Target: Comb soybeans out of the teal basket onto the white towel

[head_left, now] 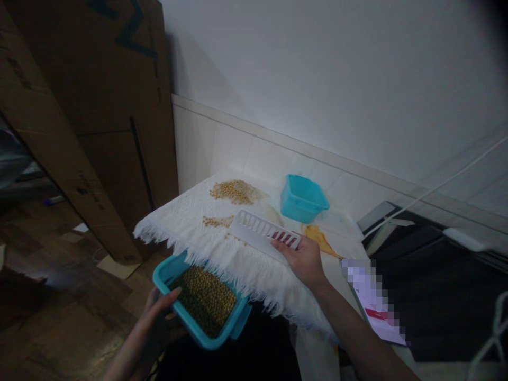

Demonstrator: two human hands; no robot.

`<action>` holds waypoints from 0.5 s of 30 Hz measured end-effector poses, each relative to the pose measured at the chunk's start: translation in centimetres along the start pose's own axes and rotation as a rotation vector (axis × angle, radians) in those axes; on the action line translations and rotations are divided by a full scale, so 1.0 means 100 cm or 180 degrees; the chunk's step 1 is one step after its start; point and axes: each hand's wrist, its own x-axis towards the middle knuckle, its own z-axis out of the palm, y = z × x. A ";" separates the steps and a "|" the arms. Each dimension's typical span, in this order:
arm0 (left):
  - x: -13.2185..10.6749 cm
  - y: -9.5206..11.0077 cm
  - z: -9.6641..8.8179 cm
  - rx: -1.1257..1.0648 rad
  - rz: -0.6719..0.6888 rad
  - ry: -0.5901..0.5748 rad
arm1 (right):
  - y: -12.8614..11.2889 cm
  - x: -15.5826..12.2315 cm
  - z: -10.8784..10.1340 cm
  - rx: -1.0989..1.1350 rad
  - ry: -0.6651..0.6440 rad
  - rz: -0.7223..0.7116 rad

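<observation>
My left hand (159,315) grips the near left rim of a teal plastic tub (174,270) full of yellowish beans (206,299), held just below the table's front edge. My right hand (304,259) holds one end of a white slotted plastic tray (257,232) that lies slanted on the white fringed cloth (222,254). Loose beans form a pile (234,191) at the far left of the cloth and a smaller patch (217,220) nearer the tray.
An empty teal tub (302,198) stands at the back of the cloth by the wall. A yellow scrap (319,238) lies right of my right hand. Large cardboard boxes (91,116) lean at the left. A paper sheet (377,309) and dark surface are at the right.
</observation>
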 end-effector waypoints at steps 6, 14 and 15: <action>-0.003 0.001 0.005 -0.0052 -0.0008 0.0044 | -0.009 -0.004 -0.005 -0.0127 0.0097 -0.0025; -0.015 0.008 0.011 0.0040 -0.0046 0.0056 | -0.029 -0.013 -0.012 -0.0307 0.0056 0.0089; -0.016 0.008 0.011 0.0004 -0.0053 0.0057 | -0.029 -0.013 -0.012 -0.0331 0.0083 0.0076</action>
